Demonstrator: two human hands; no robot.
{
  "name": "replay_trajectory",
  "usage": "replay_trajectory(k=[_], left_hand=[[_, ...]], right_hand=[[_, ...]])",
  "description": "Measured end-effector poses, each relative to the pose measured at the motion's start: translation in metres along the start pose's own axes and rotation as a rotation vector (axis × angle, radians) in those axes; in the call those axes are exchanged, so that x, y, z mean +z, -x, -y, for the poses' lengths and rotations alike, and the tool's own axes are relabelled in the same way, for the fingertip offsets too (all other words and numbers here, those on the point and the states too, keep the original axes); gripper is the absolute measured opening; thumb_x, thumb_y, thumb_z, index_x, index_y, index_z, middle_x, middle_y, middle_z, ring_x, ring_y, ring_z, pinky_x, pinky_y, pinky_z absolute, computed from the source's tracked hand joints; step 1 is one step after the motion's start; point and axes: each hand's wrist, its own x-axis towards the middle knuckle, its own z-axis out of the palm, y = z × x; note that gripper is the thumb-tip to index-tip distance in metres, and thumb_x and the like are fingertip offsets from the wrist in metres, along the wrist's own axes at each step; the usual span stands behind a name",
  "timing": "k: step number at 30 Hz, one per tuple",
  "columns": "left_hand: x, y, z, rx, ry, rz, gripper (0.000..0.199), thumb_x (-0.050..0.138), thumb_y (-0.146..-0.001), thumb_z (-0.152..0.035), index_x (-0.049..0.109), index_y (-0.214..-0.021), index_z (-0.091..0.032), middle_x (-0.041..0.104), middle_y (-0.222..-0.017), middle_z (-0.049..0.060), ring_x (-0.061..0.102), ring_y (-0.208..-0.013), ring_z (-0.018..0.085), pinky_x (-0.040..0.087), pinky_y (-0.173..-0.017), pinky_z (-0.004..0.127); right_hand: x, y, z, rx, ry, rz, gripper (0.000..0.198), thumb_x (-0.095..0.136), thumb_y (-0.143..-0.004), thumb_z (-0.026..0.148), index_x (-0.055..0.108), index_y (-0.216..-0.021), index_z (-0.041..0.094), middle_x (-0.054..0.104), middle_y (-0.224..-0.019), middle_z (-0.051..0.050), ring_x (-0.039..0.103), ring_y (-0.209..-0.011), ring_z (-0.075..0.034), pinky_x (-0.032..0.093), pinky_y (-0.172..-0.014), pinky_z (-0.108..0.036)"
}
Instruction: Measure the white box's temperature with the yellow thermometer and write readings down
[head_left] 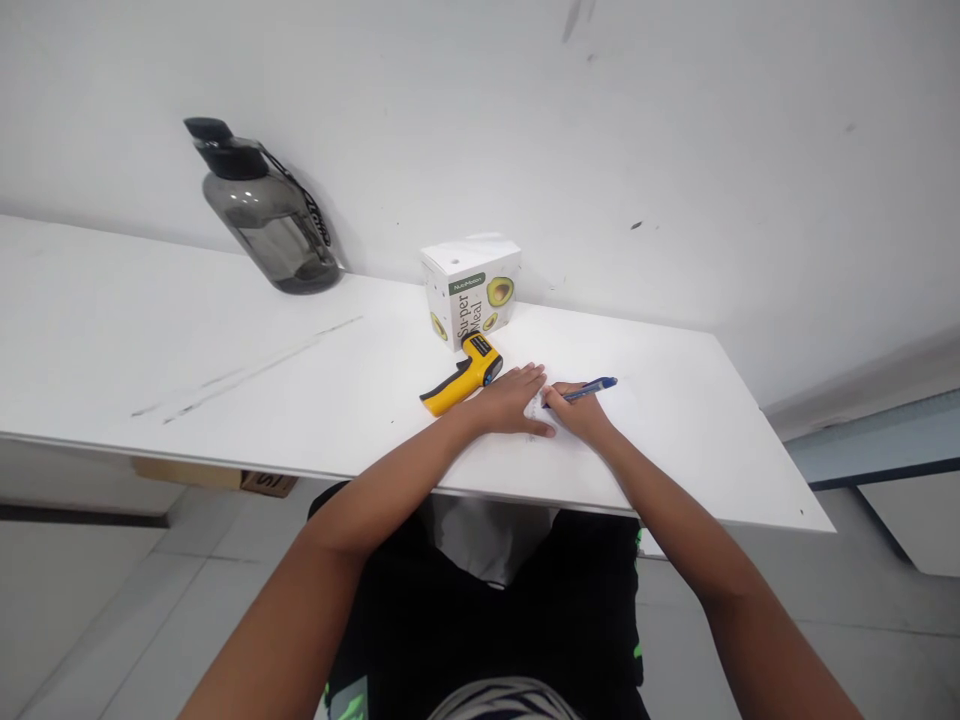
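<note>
A blue pen point(592, 389) is gripped in my right hand point(574, 408), its tip down on a sheet of white paper point(537, 410) with faint handwriting. My left hand point(521, 402) lies flat with fingers stretched out, pressing on the paper just left of the pen. The paper's edges barely show against the white table. Left of that hand lies a yellow and black infrared thermometer gun point(465, 378), its head resting near a white carton point(472, 290) printed with avocados and "Su-per Meal".
A grey see-through water bottle point(274, 225) with a black lid stands at the back left by the wall. The white table point(225, 340) ends close in front of my lap. Below it at left is a cardboard box point(268, 484).
</note>
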Motion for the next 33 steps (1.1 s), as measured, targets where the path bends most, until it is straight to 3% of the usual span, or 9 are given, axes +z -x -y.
replay_trajectory(k=[5, 33], left_hand=[[-0.003, 0.003, -0.004, -0.009, -0.001, 0.016, 0.1, 0.053, -0.072, -0.07, 0.024, -0.146, -0.009, 0.015, -0.155, 0.017, 0.011, -0.144, 0.028, 0.013, -0.115, 0.039], [-0.007, 0.004, -0.009, -0.034, -0.02, 0.064, 0.101, 0.052, -0.074, -0.07, 0.019, -0.147, -0.009, 0.01, -0.156, 0.015, 0.005, -0.145, 0.025, 0.008, -0.116, 0.037]], right_hand=[[0.0, 0.001, 0.0, 0.024, -0.033, -0.051, 0.03, 0.048, -0.08, 0.039, 0.06, -0.059, 0.02, 0.059, -0.06, 0.001, 0.053, -0.061, -0.016, 0.041, -0.063, -0.029], [0.0, -0.001, -0.001, -0.008, 0.047, -0.018, 0.03, 0.047, -0.081, 0.037, 0.059, -0.06, 0.019, 0.058, -0.06, 0.0, 0.052, -0.061, -0.015, 0.039, -0.061, -0.029]])
